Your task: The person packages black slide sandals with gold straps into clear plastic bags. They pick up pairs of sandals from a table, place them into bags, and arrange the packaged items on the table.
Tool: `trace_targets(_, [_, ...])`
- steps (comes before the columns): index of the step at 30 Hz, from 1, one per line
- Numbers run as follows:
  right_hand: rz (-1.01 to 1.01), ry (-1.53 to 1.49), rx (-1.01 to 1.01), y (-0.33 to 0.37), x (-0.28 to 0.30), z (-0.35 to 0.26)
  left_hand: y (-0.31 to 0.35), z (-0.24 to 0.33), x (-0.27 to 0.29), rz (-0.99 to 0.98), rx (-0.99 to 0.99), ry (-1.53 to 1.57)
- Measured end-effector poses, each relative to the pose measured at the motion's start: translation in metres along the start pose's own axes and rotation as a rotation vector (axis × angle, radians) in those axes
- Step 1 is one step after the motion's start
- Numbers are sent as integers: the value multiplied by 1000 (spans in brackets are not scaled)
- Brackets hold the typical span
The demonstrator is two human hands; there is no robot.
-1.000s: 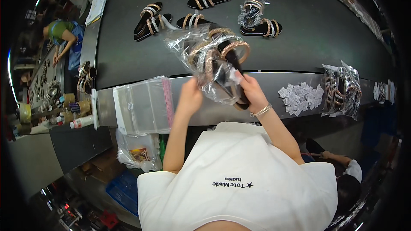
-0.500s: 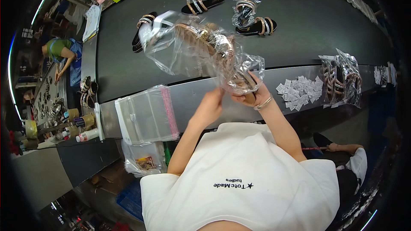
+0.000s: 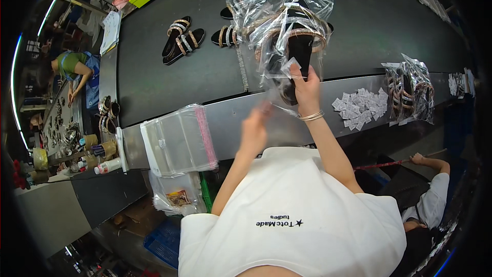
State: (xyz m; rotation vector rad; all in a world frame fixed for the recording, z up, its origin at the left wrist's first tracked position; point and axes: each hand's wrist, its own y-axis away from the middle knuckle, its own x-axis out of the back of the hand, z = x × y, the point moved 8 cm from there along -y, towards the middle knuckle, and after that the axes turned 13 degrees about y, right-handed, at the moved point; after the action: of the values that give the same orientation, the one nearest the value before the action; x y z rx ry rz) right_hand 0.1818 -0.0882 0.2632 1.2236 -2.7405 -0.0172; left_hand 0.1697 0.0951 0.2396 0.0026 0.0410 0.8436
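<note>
I see the right hand (image 3: 308, 91) pinching bagged sandals (image 3: 300, 43) toward the table's (image 3: 177, 87) near edge, but cannot tell whether the blurred left hand's (image 3: 254, 129) fingers grip.

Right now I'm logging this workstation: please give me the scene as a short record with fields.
Right hand: holds sandals in clear plastic above the dark surface
Left hand: blurred, near the plastic's lower edge; contact unclear
Ledge, left: flat clear bags
Ledge, right: white slips, then wrapped sandals
Dark surface, left: unwrapped sandals
</note>
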Motion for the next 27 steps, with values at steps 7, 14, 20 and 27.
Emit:
trace_targets(7, [10, -170, -108, 33, -8, 51, -8, -28, -2, 36, 198, 955])
trace_targets(14, [-179, 721, -22, 64, 34, 172, 37, -152, -23, 228, 574, 1083])
trace_targets(20, [-147, 838, 282, 43, 24, 143, 18, -185, -11, 464, 639, 776])
trace_targets(27, [-476, 1178, 507, 96, -25, 115, 53, -180, 5, 327, 692, 545])
